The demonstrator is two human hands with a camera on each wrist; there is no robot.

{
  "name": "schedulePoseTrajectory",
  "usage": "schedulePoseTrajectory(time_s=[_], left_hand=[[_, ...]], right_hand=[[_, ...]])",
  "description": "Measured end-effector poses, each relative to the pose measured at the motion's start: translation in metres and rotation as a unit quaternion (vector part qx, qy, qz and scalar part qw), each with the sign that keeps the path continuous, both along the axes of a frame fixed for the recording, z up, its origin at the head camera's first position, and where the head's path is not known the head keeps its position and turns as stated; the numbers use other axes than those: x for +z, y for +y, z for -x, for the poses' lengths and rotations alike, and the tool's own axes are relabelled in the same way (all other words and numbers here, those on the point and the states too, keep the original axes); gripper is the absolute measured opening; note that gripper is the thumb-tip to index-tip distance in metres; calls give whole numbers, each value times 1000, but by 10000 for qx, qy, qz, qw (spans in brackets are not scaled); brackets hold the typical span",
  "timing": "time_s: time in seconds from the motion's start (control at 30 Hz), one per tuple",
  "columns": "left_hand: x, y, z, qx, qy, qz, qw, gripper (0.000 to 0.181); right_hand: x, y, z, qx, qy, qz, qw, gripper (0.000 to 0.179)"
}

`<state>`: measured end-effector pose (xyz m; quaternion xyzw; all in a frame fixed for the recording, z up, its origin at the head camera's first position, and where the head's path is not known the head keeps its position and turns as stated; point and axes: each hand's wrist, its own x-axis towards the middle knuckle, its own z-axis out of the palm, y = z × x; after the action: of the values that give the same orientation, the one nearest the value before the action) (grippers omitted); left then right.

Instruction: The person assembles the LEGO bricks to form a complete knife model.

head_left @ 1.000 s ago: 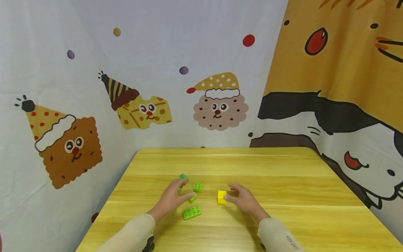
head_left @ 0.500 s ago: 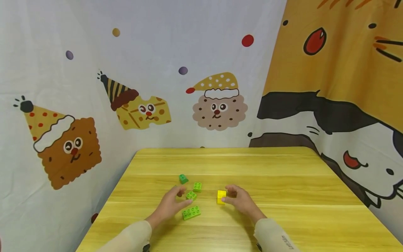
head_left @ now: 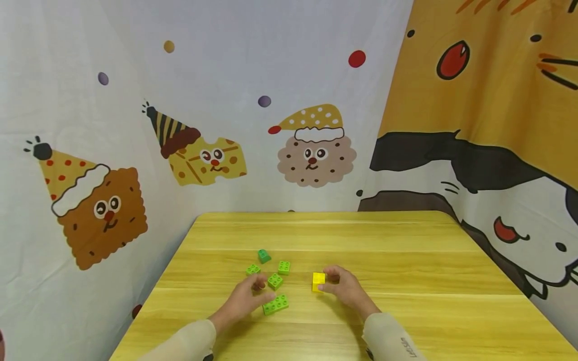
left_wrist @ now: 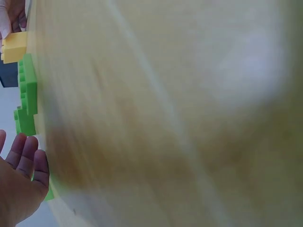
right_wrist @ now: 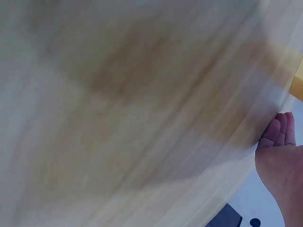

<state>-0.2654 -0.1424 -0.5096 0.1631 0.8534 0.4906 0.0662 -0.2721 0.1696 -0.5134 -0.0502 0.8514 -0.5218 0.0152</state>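
Observation:
My left hand (head_left: pixel 246 297) has its fingers loosely bent and holds nothing. Its thumb overlaps the near edge of a long lime-green toy building brick (head_left: pixel 277 305) in the head view; whether they touch is unclear. Just beyond are smaller lime-green bricks: one (head_left: pixel 275 281) by the fingertips, another (head_left: pixel 253 269) behind the hand, a third (head_left: pixel 284 267) farther right. My right hand (head_left: pixel 346 288) is beside a yellow block (head_left: pixel 318 282), thumb over its near right side, fingers relaxed and not wrapped round it. In the right wrist view the fingers (right_wrist: pixel 280 130) lie apart from the yellow block (right_wrist: pixel 297 82).
A dark green sloped brick (head_left: pixel 264 256) lies farthest back in the group. Everything sits on a wood-grain table (head_left: pixel 384 240). Behind the table hangs a cloth (head_left: pixel 253 65) printed with cartoon figures.
My left hand has drawn back toward me from the small bricks to the long green one, uncovering the lime-green brick at the left. The right hand stays by the yellow block.

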Motion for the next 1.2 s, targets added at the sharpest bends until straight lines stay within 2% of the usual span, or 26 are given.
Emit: schedulePoseTrajectory(time_s=[0.5,0.63,0.8,0.9,1.2], left_hand=[[-8,-3,-5,-242,-361,-264,9987,59],[-12,-3,-6,-343,-221,-202,9990,55],[-19,-2,-5,-391,224,86,9989,51],[-21,-1,-4,-411,368,145,9984,49],[-21,0,-6,-450,377,406,9974,45]], right_hand=[[-1,-1,0,-87,-117,53,9999,42],[-2,-1,-1,-104,-74,-39,9999,41],[-2,-1,-1,-110,-50,-33,9999,40],[-3,-1,0,-71,-69,20,9999,39],[-5,-2,1,70,-13,85,9999,36]])
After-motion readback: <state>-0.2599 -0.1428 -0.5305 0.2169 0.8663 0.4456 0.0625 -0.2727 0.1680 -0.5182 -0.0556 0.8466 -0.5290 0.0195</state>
